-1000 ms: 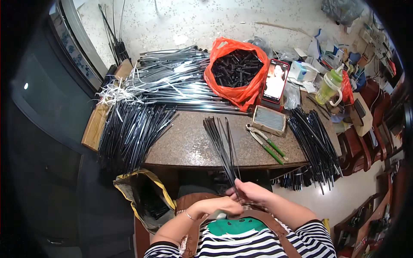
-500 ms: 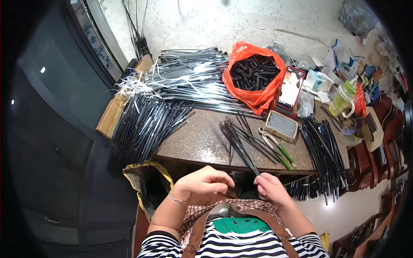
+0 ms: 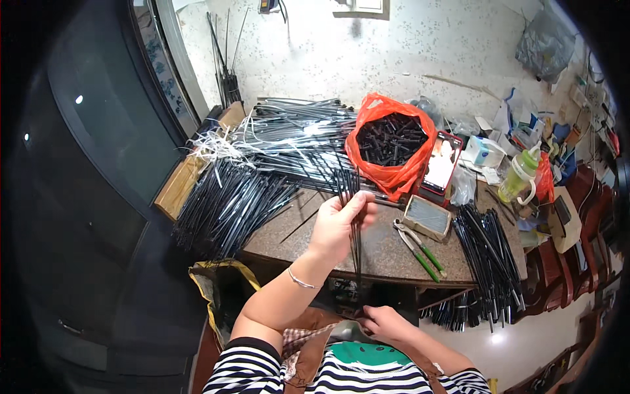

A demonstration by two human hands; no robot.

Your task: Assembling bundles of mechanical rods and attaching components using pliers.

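My left hand [image 3: 336, 226] is raised over the brown table [image 3: 387, 253] and grips a small bundle of thin black rods [image 3: 351, 197] that stands nearly upright. The rods' lower ends reach down toward my lap. My right hand [image 3: 387, 323] rests low by my lap at the bottom ends of the rods; whether it grips them I cannot tell. A large heap of black rods [image 3: 230, 203] lies on the table's left part, with shinier rods [image 3: 295, 134] behind it.
An orange bag of short black pieces [image 3: 390, 141] stands at the table's back. Green-handled pliers [image 3: 420, 246], a small box [image 3: 426, 217], a phone [image 3: 441, 164] and another rod bundle [image 3: 489, 253] lie to the right. A green bottle [image 3: 518, 177] stands in clutter beyond.
My left hand has lifted the rod bundle from flat on the table to nearly upright. My right hand has dropped to the lap end of the rods.
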